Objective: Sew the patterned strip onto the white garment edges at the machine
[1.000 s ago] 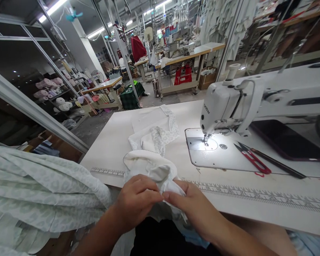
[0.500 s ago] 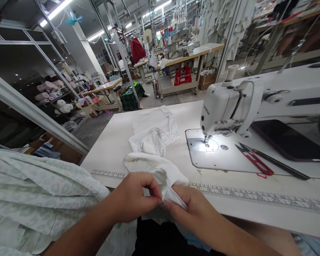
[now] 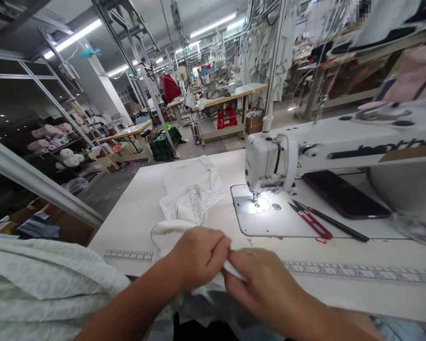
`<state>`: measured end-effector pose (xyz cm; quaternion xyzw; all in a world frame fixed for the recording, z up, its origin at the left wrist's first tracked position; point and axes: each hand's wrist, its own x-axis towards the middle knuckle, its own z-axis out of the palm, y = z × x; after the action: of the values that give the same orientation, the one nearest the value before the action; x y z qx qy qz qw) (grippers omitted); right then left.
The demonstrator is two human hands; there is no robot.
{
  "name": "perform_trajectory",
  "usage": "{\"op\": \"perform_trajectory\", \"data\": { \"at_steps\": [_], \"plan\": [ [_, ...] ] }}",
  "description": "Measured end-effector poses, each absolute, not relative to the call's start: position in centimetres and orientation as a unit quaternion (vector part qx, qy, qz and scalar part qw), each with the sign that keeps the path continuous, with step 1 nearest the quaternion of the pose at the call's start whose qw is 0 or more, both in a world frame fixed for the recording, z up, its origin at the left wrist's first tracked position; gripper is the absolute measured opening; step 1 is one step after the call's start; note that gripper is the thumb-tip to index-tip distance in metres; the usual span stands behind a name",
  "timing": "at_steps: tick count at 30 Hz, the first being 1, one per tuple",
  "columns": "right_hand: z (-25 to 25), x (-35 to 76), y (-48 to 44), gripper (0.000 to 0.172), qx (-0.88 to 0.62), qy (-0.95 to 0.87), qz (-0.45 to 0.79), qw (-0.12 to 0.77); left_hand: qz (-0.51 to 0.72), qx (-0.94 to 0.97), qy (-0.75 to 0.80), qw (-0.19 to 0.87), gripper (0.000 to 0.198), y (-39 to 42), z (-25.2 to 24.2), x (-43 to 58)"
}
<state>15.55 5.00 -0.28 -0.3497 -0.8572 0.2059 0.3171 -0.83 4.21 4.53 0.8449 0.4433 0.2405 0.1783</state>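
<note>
Both my hands are closed on a piece of white fabric (image 3: 170, 232) at the table's near edge. My left hand (image 3: 202, 255) is curled into a fist, its fingertips meeting those of my right hand (image 3: 255, 274). A white fold shows between the right thumb and fingers; the exact pinch point is hidden. Beyond the hands, the cloth runs into a leopard-print piece (image 3: 199, 201) lying crumpled on the white table (image 3: 128, 203). To the right stands a white sewing machine (image 3: 270, 161), its lamp lighting the needle plate (image 3: 248, 218).
Red thread snips (image 3: 314, 222), a dark slim tool (image 3: 341, 225) and a black phone (image 3: 344, 194) lie right of the needle plate. A ruler tape (image 3: 355, 272) runs along the front edge. Pale green leopard-print fabric (image 3: 46, 284) is heaped at the left.
My view has turned to the right. My left hand has rolled over into a fist, and the two hands have come closer together, covering more of the white fabric.
</note>
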Motion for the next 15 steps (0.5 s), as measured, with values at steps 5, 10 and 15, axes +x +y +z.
{"op": "perform_trajectory", "data": {
  "at_steps": [5, 10, 15],
  "plan": [
    [-2.0, 16.3, 8.2, 0.027, -0.39, -0.797, -0.07, 0.455, 0.293, 0.773, 0.542, 0.154, 0.038, 4.5, 1.2, 0.4],
    [-2.5, 16.0, 7.6, 0.02, -0.374, -0.792, -0.079, 0.477, 0.287, 0.764, 0.543, 0.198, 0.037, 3.6, 0.9, -0.2],
    [-2.6, 16.4, 6.5, 0.022, -0.342, -0.795, -0.058, 0.497, 0.308, 0.735, 0.548, 0.253, 0.023, 3.7, 2.2, 0.0]
  ]
}}
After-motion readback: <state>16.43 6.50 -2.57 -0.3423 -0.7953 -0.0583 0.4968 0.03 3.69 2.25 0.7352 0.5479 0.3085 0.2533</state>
